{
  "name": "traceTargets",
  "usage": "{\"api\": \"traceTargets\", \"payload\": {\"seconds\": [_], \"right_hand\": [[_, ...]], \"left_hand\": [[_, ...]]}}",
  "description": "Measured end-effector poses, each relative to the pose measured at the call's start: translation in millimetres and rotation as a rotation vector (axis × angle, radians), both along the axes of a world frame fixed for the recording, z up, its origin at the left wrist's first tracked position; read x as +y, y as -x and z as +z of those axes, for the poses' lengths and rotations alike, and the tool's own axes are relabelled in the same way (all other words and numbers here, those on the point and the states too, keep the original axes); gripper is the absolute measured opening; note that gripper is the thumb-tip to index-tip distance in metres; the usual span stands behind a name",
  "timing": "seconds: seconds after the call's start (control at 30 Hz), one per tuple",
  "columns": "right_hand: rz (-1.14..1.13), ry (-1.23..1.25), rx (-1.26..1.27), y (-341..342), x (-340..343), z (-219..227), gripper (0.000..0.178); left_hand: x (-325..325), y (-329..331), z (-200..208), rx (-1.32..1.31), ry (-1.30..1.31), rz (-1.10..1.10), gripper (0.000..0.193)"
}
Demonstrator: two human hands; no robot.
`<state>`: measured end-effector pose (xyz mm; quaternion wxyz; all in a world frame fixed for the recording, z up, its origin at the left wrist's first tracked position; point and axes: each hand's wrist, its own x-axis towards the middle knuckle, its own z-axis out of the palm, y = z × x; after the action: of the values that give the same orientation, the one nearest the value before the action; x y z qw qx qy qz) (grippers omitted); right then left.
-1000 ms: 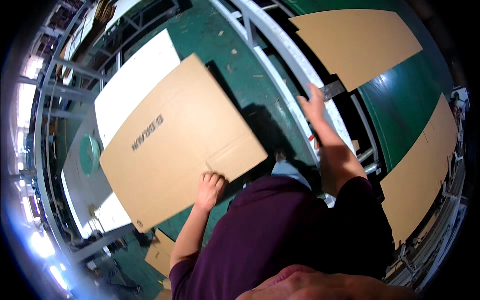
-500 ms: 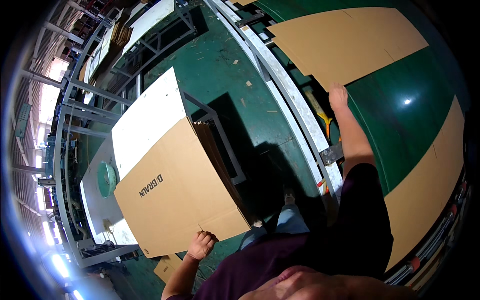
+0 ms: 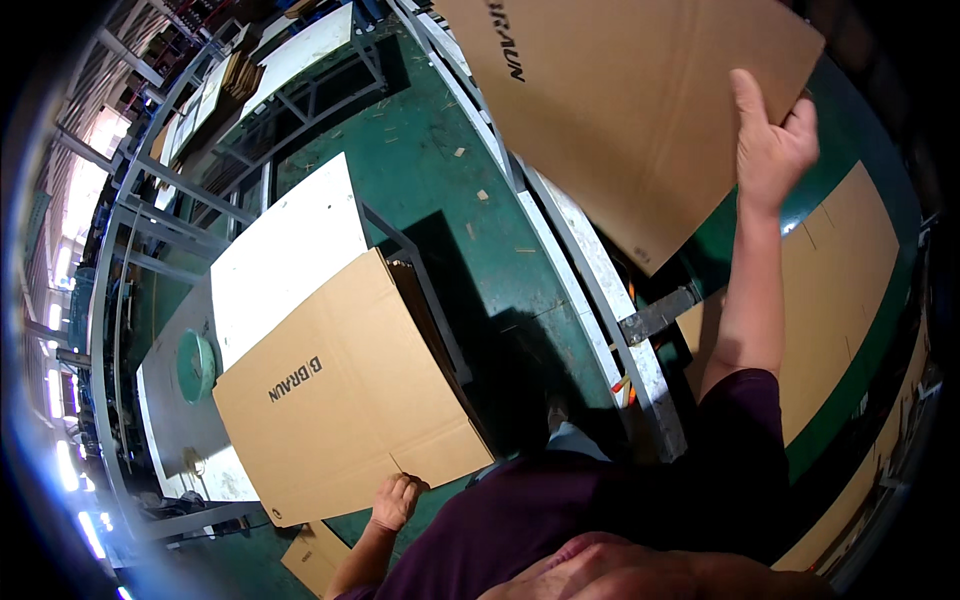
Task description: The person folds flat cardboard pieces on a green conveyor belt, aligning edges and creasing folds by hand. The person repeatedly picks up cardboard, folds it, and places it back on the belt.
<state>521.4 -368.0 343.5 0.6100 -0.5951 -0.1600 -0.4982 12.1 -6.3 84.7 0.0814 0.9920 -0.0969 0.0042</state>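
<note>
My right hand (image 3: 775, 150) grips the edge of a flat brown cardboard sheet (image 3: 620, 120), thumb on its printed face. That sheet is raised and tilted above the green conveyor belt (image 3: 835, 110) at the right. At the lower middle, my left hand (image 3: 397, 500) is closed at the near edge of the top cardboard sheet (image 3: 345, 400) on a stack. Its fingers curl down by a slit there, and their tips are partly hidden. Dark print marks the top sheet, and the edges of several sheets show beneath it on the right side.
A white table (image 3: 290, 260) bears the stack, with a green bowl (image 3: 195, 366) on the grey surface beside it. Another cardboard sheet (image 3: 830, 290) lies on the belt. The metal conveyor rail (image 3: 570, 270) runs between belt and floor. More tables with stacked cardboard (image 3: 235, 85) stand far left.
My right hand has lifted the cardboard sheet off the belt and turned it, so its printed face now shows. The left hand stays at the stack's edge. Another sheet on the belt has moved farther up.
</note>
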Motion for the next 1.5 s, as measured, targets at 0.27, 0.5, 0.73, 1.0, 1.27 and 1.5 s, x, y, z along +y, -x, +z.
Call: {"api": "traceTargets", "payload": {"seconds": [0.27, 0.5, 0.73, 1.0, 1.27, 1.5], "right_hand": [[-0.116, 0.032, 1.222, -126.2, -3.8, -412.7, 0.048], [0.256, -0.643, 0.969, -198.4, 74.4, -456.7, 0.029], [1.065, -0.763, 1.026, -175.4, 123.0, -329.3, 0.030], [1.223, -0.365, 1.019, 129.0, 212.3, -163.7, 0.036], [1.496, -0.284, 1.327, 381.2, 196.7, -332.9, 0.046], [1.497, -0.369, 1.410, 428.8, 211.9, -314.4, 0.046]], "left_hand": [[-1.1, 2.3, -6.6, 0.052, -0.045, 0.101, 0.019], [3.2, -0.8, -7.1, 0.077, -0.047, 0.105, 0.019], [0.2, 10.7, -12.7, 0.123, 0.050, 0.191, 0.026], [5.9, 23.8, -28.4, 0.012, 0.233, 0.262, 0.029], [-8.9, 39.3, -63.9, -0.094, 1.342, 0.732, 0.033], [-5.8, 32.4, -69.2, -0.121, 0.555, 0.530, 0.029]]}}
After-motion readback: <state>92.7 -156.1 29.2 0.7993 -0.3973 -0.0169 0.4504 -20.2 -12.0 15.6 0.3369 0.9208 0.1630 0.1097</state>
